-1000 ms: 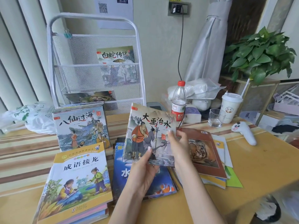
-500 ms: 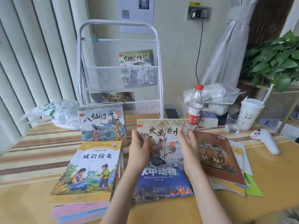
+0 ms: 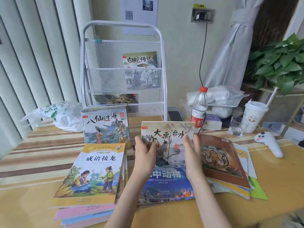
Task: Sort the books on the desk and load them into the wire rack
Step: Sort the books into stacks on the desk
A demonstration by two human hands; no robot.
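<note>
I hold a thin picture book (image 3: pixel 169 137), its cover showing two figures with tools, upright above the desk. My left hand (image 3: pixel 144 153) grips its left edge and my right hand (image 3: pixel 192 153) grips its right edge. Under it lies a blue sea-animal book (image 3: pixel 164 185). A stack topped by a yellow idiom book (image 3: pixel 92 171) lies at the left, with a pile topped by a sea-scene book (image 3: pixel 105 127) behind it. A tiger book (image 3: pixel 220 158) tops the right pile. The white wire rack (image 3: pixel 121 71) stands at the back, with a book (image 3: pixel 139 60) in its upper pocket and another (image 3: pixel 115 98) lower down.
A water bottle (image 3: pixel 199 106), a glass (image 3: pixel 236 125), a lidded cup with a straw (image 3: pixel 255 116) and a white controller (image 3: pixel 269 143) stand at the right. A plastic bag (image 3: pixel 57 114) lies at the back left. A potted plant (image 3: pixel 279 63) is at the far right.
My left hand moved from the book's bottom edge to its left edge. The book went from tilted to squarely held between both hands, and my view turned left toward the rack.
</note>
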